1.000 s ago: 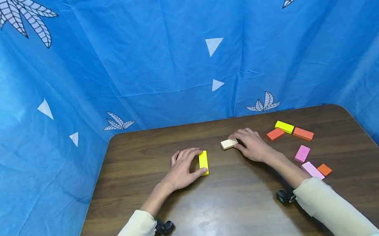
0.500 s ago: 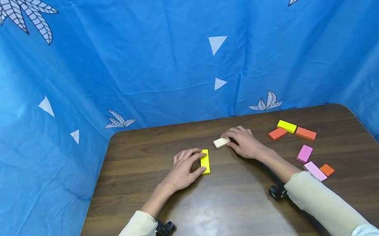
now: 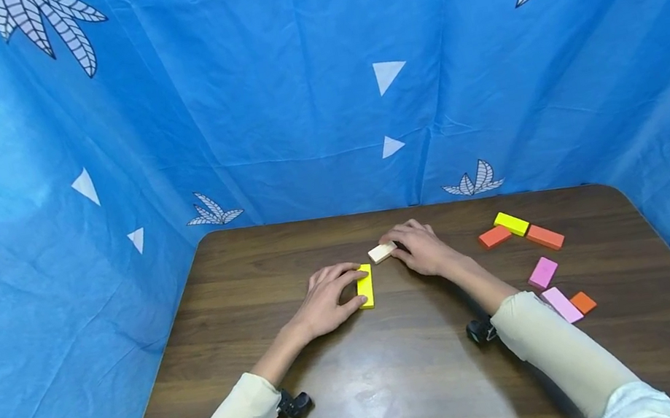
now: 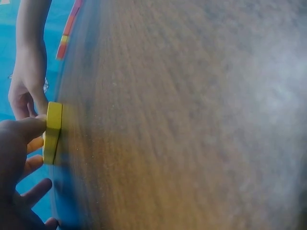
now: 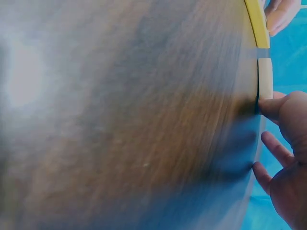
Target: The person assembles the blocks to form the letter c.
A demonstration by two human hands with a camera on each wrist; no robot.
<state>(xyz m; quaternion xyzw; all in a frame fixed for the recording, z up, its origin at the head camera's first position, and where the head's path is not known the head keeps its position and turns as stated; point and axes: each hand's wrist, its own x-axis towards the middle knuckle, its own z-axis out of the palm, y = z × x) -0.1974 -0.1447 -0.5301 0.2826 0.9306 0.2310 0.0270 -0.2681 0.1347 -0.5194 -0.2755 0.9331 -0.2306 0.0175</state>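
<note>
A yellow wooden block (image 3: 364, 287) lies flat on the brown table in the head view. My left hand (image 3: 329, 300) holds it between the thumb at its near end and a finger at its far end. Just beyond its far right corner is a cream block (image 3: 380, 253), pinched at its right end by my right hand (image 3: 425, 251). In the right wrist view a narrow gap separates the cream block (image 5: 265, 76) from the yellow block (image 5: 257, 24). My left thumb touches the yellow block (image 4: 53, 132) in the left wrist view.
On the right of the table, a yellow block (image 3: 511, 224) lies between two red-orange blocks. Nearer are a magenta block (image 3: 543, 272), a light pink block (image 3: 562, 305) and an orange block (image 3: 583, 303). A blue curtain (image 3: 264, 102) surrounds the wooden table (image 3: 240, 277).
My right hand has slid the cream block left, towards the yellow block, turning it slightly. The left hand has stayed by the yellow block, and the head view has shifted a little.
</note>
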